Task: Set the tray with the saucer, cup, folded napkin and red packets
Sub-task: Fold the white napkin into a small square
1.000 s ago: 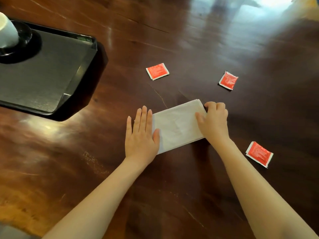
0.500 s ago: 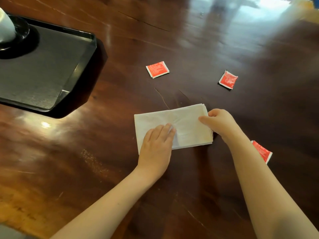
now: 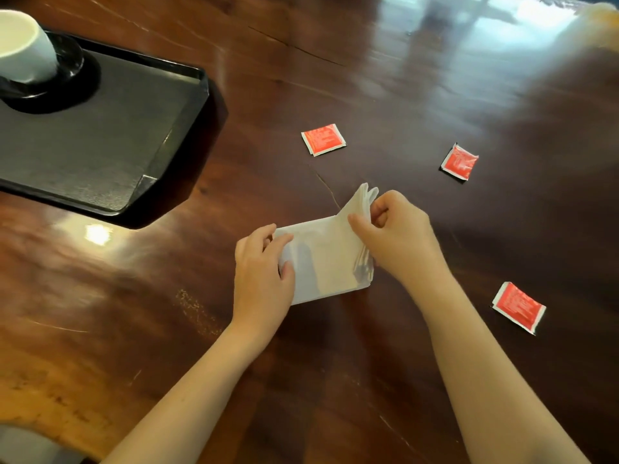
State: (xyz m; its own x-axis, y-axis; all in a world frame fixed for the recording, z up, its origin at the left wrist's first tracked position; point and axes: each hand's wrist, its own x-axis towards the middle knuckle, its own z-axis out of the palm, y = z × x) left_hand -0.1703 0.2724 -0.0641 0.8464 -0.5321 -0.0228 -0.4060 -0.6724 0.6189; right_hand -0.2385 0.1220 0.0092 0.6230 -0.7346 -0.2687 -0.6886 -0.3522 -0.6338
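Note:
A white napkin [image 3: 326,256] lies on the wooden table in the middle of the view. My left hand [image 3: 261,276] pinches its left edge. My right hand [image 3: 398,236] grips its right end and holds that end lifted and bent over toward the left. At the far left sits a black tray [image 3: 110,135], and on it a white cup [image 3: 23,51] stands on a black saucer [image 3: 72,67]. Three red packets lie loose on the table: one [image 3: 323,139] beyond the napkin, one [image 3: 459,161] further right, one [image 3: 518,307] near my right forearm.
The dark wooden table [image 3: 368,78] stretches away with bright glare at the top right. A grey object [image 3: 30,445] shows at the bottom left corner.
The napkin lay flat under both hands. My right hand has since raised its right end and bent it leftward, and my left hand has slid to the left edge and pinched it.

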